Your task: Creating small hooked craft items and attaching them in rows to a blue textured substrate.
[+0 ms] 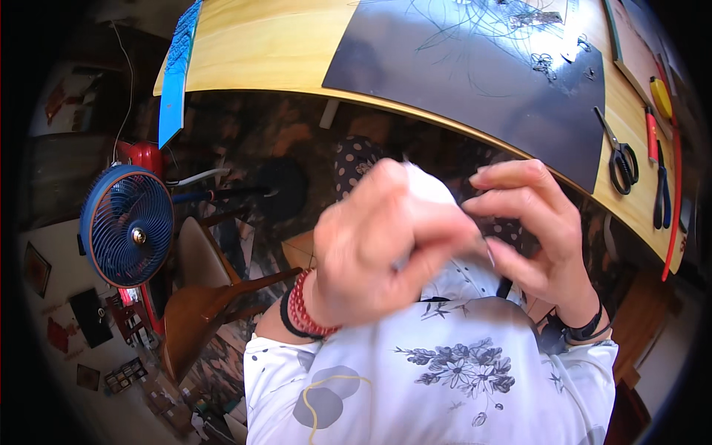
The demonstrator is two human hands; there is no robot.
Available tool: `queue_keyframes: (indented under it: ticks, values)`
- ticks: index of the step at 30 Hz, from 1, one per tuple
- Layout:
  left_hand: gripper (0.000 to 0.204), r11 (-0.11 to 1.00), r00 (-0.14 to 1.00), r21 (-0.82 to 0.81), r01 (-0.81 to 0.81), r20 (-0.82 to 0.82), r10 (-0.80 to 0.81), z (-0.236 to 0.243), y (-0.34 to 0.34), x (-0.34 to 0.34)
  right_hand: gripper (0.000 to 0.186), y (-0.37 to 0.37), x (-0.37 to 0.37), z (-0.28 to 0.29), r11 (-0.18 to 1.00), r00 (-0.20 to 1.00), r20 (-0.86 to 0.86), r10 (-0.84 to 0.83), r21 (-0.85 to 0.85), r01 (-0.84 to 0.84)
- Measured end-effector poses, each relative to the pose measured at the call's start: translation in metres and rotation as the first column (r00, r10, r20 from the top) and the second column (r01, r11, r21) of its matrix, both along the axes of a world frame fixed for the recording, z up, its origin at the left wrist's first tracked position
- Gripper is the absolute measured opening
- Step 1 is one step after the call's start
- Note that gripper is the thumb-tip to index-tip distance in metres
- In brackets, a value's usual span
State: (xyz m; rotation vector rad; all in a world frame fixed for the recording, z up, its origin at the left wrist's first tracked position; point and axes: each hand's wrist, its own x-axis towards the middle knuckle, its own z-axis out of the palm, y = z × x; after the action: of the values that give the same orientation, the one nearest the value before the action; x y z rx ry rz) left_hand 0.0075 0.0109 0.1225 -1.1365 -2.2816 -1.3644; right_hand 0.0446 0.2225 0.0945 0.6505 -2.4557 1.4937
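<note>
My left hand (378,245) is raised above my lap, its fingers curled closed and smeared by motion. A white piece (430,185), perhaps cloth or paper, shows at its far side; its kind is not clear. The thumb and forefinger are pressed together, pointing right, and anything tiny between them is too blurred to see. Close by on the right is my right hand (538,226), its fingers bent and apart, with a gap between thumb and forefinger. Its thumb tip is near or touching my left fingertips; I cannot tell which.
On the wooden table (259,44) lies a dark mat (475,81) with black thread-like strands (475,33). Black scissors (623,159), a red-handled tool (651,133) and dark-handled pliers (662,193) are at the right. A blue strip (173,104) overhangs the edge. At left stand a blue fan (127,226) and a wooden chair (194,315).
</note>
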Motion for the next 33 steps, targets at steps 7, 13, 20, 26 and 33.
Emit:
queue_keyframes:
  ticks: [7,13,20,26,33]
  values:
    - [0.025,0.986,0.967,-0.094,-0.135,-0.231,0.11,-0.069,0.001,-0.012,0.011,-0.01,0.006,-0.032,0.867,0.838,0.545,-0.03,-0.404,0.293]
    - [0.023,0.973,0.926,-0.155,-0.169,-0.362,0.103,-0.076,-0.001,-0.011,0.009,-0.016,-0.001,-0.041,0.847,0.794,0.603,0.079,-0.46,0.265]
    - [0.019,0.985,0.977,-0.03,-0.172,-0.13,0.167,-0.082,0.0,-0.005,0.008,-0.025,0.0,-0.047,0.835,0.811,0.582,0.054,-0.472,0.283]
    - [0.017,0.982,0.976,0.07,-0.176,0.143,0.165,-0.081,0.003,-0.003,0.012,-0.033,-0.002,-0.053,0.933,0.955,0.21,-0.208,-0.251,0.259]
    - [0.015,0.98,0.977,0.09,-0.18,0.132,0.167,-0.085,0.003,-0.004,0.015,-0.034,-0.003,-0.052,0.961,0.971,0.095,-0.222,-0.148,0.234]
